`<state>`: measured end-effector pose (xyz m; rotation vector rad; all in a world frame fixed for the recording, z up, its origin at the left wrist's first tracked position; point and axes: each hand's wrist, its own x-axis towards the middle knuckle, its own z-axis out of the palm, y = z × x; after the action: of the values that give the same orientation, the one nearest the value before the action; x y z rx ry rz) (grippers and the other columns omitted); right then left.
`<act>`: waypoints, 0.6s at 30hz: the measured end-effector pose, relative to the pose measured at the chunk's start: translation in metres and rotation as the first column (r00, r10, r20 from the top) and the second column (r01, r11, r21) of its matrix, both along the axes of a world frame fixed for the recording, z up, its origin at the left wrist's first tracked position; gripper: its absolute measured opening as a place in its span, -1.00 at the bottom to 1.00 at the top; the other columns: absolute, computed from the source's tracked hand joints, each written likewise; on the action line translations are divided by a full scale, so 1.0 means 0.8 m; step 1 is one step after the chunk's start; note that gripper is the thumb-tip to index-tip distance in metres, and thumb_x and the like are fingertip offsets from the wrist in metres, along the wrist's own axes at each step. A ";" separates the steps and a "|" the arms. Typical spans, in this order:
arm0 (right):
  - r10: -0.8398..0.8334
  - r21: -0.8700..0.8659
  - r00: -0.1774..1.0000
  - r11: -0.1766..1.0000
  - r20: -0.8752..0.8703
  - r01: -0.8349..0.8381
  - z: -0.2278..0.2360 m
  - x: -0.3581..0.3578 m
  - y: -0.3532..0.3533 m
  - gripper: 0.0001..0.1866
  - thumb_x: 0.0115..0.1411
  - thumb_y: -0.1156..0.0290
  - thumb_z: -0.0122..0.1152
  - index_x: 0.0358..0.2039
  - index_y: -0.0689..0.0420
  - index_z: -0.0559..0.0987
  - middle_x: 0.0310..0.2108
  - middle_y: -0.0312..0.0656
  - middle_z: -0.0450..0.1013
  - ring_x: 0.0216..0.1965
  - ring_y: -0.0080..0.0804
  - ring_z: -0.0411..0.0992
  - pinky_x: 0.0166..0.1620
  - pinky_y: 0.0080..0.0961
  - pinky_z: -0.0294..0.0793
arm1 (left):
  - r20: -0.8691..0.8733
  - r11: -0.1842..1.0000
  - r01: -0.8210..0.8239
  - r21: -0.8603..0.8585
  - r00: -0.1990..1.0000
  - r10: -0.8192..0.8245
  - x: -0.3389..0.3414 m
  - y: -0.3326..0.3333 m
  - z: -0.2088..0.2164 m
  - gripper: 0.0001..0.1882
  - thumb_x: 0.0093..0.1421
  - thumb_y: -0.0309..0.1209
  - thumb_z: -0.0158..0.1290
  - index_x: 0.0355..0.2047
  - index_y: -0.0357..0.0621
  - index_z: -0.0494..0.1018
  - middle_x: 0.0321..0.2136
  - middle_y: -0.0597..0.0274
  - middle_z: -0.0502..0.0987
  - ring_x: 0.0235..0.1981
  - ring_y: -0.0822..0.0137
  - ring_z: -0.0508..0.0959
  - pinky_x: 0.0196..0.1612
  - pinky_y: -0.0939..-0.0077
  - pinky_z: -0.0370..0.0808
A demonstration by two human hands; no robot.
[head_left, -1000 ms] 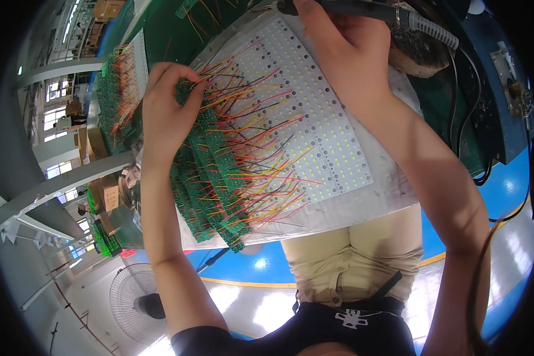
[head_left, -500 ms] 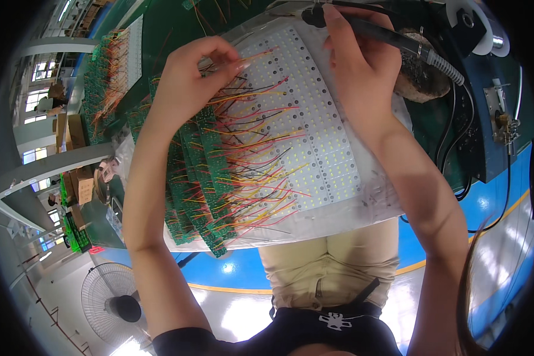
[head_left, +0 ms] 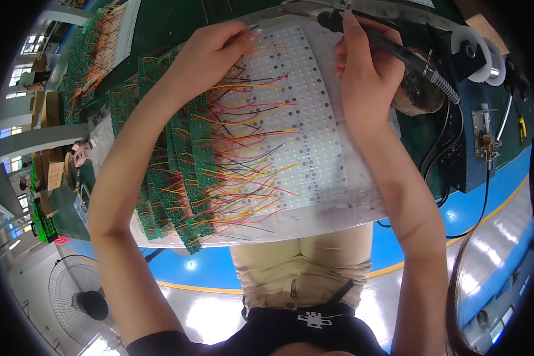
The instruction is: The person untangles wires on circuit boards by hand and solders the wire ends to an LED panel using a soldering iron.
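My left hand [head_left: 219,53] is closed in a pinch at the far left part of a white LED panel [head_left: 323,127], with a thin wire [head_left: 254,28] at its blurred fingertips. My right hand [head_left: 371,80] grips the black handle of a soldering iron [head_left: 394,48] above the panel's far right corner; a spring sleeve and cable trail off to the right. Several narrow green circuit boards [head_left: 190,172] lie overlapped along the panel's left side. Their red, yellow and black wires [head_left: 258,155] fan out across the panel.
Under the work lies a pale plastic sheet [head_left: 362,207]. On the right are a stone-like block [head_left: 420,92], a solder spool [head_left: 471,50] and a dark box [head_left: 469,142] with cables. More wired boards [head_left: 89,62] lie far left. A fan [head_left: 83,296] stands beyond the table edge.
My left fingertips have moved farther away from me toward the panel's far edge. The soldering iron stays in my right hand, slightly farther right. The whole view has shifted a little.
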<state>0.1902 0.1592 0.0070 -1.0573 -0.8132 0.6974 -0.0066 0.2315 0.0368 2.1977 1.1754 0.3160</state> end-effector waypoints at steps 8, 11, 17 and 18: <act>0.004 0.092 1.000 0.996 0.011 -0.005 -0.002 -0.001 0.002 -0.78 0.18 0.36 0.19 -0.32 0.24 0.41 -0.66 -0.30 0.37 -0.69 -0.70 0.25 -0.63 -0.74 0.25 | 0.040 0.996 0.043 0.074 0.998 -0.046 -0.003 -0.007 0.003 -0.79 0.29 -0.34 -0.04 -0.36 -0.27 0.34 -0.60 0.37 0.28 -0.52 0.56 0.24 -0.44 0.62 0.25; 0.026 0.097 1.000 0.995 -0.012 -0.024 -0.001 -0.001 0.001 -0.79 0.18 0.37 0.18 -0.33 0.24 0.40 -0.67 -0.30 0.36 -0.69 -0.70 0.25 -0.64 -0.73 0.24 | 0.035 0.996 0.033 0.083 0.999 -0.036 -0.007 -0.005 0.001 -0.80 0.28 -0.35 -0.04 -0.36 -0.26 0.35 -0.59 0.39 0.28 -0.52 0.57 0.26 -0.43 0.63 0.26; 0.054 0.026 0.998 0.998 -0.041 -0.053 0.004 -0.002 -0.004 -0.82 0.18 0.40 0.17 -0.35 0.22 0.39 -0.69 -0.30 0.34 -0.71 -0.68 0.24 -0.66 -0.72 0.22 | 0.172 0.986 0.040 0.161 0.983 -0.068 -0.011 -0.004 -0.011 -0.81 0.28 -0.35 -0.05 -0.35 -0.26 0.34 -0.63 0.42 0.30 -0.56 0.61 0.26 -0.48 0.66 0.23; 0.055 0.028 0.998 0.998 -0.036 -0.054 0.004 0.001 -0.005 -0.82 0.18 0.40 0.17 -0.35 0.22 0.39 -0.69 -0.30 0.34 -0.71 -0.68 0.24 -0.66 -0.72 0.22 | 0.166 0.998 -0.030 0.059 0.986 0.020 -0.006 -0.006 -0.009 -0.82 0.28 -0.36 -0.05 -0.34 -0.26 0.35 -0.63 0.41 0.32 -0.57 0.59 0.28 -0.49 0.64 0.25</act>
<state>0.1910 0.1555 0.0102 -0.9979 -0.8206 0.7480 -0.0115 0.2264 0.0295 2.1634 1.1161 0.5407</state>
